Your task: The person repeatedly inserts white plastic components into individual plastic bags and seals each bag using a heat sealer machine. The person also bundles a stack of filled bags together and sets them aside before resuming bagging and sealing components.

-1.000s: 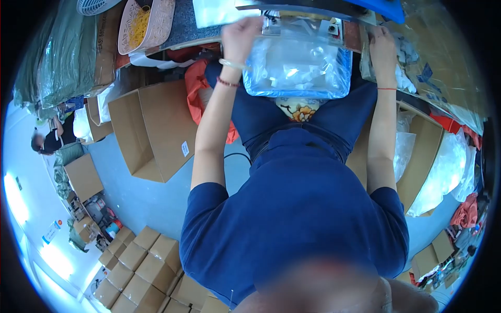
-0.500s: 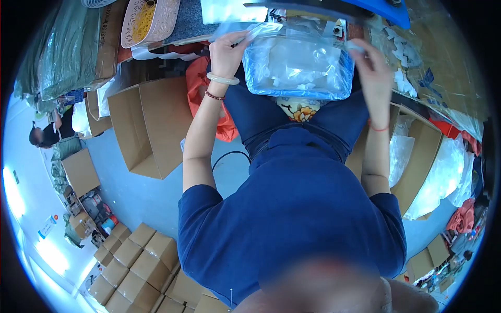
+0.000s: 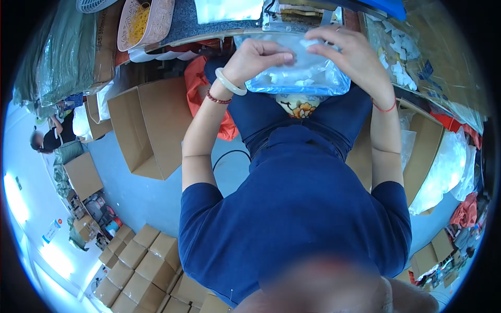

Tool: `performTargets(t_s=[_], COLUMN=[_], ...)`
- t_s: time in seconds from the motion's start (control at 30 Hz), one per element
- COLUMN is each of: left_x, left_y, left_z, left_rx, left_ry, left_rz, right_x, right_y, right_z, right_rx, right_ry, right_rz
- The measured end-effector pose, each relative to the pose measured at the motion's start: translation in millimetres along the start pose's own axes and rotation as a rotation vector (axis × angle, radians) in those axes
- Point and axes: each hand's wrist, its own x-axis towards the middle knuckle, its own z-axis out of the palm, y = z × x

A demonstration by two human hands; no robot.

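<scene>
Where the thumb and forefinger of the right hand (image 3: pixel 357 57) come close at the upper middle of the frame, they appear to pinch a small white piece (image 3: pixel 306 44); the fingers behind them are loosely bent. Facing it, the left hand (image 3: pixel 255 61) reaches in with thumb and forefinger stretched toward the same spot, the tips close together but blurred, so whether they grip anything thin or clear cannot be told. The two hands are near each other, apart.

Just below the fingertips sits a plastic-lined blue tray (image 3: pixel 342 85), above the person's lap, with loose white pieces (image 3: pixel 305 82) in it. A pale bangle (image 3: pixel 229 83) circles the left wrist, a red cord (image 3: pixel 384 108) the right.

Beyond the hands, at the top of the frame, a metal fixture (image 3: pixel 297 15) stands on the bench, with a white sheet (image 3: pixel 229 11) to its left. Farther toward the upper left is a pink basket (image 3: pixel 160 23) of yellow bands (image 3: pixel 138 26); toward the upper right, more white scraps (image 3: pixel 402 75) lie scattered. An open carton (image 3: pixel 167 122) stands left of the legs, and another person (image 3: pixel 52 138) is at the far left.

The step in hand looks like fine handling of the single piece over the tray. From this pose, a next move would call for a light, steady pinch and closely matched fingertips.
</scene>
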Motion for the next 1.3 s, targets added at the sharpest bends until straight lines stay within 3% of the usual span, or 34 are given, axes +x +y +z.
performTargets(t_s=[0.07,0.13,0.2,0.23,0.3,0.33,0.37,0.43,0.47,0.5,0.53,0.6,0.67,0.73,0.77,0.83,0.93,1.0,1.1,1.13,1.2,1.3], left_x=[6,14,38,48,64,68,72,68,64,61,50,53,59,61,53,24,6,3,-7,-9,-12,-15], left_y=[-4,-9,-30,-33,-39,-36,-33,-46,-47,-46,-27,-60,-53,-73,-88,-97,-105,-81,-49,-41,-27,-10], left_z=[3,13,10,10,7,9,8,12,12,11,4,-36,-70,-106,-98,-71,-87,-76,-50,-43,-32,-16], left_rx=[-0.096,-0.395,-0.566,-0.639,-0.747,-0.747,-0.744,-0.771,-0.709,-0.649,-0.315,-0.018,0.487,1.278,1.182,1.446,1.187,1.127,0.539,0.539,0.133,-0.026], left_ry=[-0.067,-0.06,-0.018,0.027,0.048,0.078,0.109,0.104,0.133,0.167,0.175,0.41,0.78,0.609,0.449,0.579,0.697,0.772,0.705,0.701,0.583,0.471], left_rz=[-0.064,-0.255,-0.22,-0.198,-0.177,-0.21,-0.243,-0.202,-0.192,-0.171,-0.221,0.046,0.177,0.298,0.333,0.482,0.497,0.495,0.169,0.167,0.11,0.068], right_x=[1,-1,-12,-20,-41,-48,-60,-90,-91,-86,-83,-75,-68,-65,-66,-67,-62,-55,-53,-52,-46,-23], right_y=[16,31,48,42,18,19,45,109,111,113,114,123,140,138,137,117,71,35,14,8,1,-16], right_z=[10,14,7,-10,-28,-29,-25,-7,-3,-5,-7,-5,0,3,4,0,-8,-8,32,46,63,35], right_rx=[0.048,0.153,-0.147,-0.311,-0.652,-0.745,-0.752,-0.84,-0.884,-0.882,-0.752,-0.612,-0.545,-0.53,-0.513,-0.404,-0.253,-0.064,0.147,0.246,0.257,0.265], right_ry=[-0.176,-0.128,0.271,0.337,0.404,0.31,0.319,0.041,0.22,0.225,0.315,0.402,0.507,0.587,0.664,0.708,0.735,0.535,0.393,0.342,0.229,0.35], right_rz=[0.152,0.261,0.275,0.145,0.446,0.715,0.71,0.694,0.518,0.51,0.48,0.457,0.357,0.378,0.411,0.475,0.6,0.57,0.406,0.32,0.335,0.128])
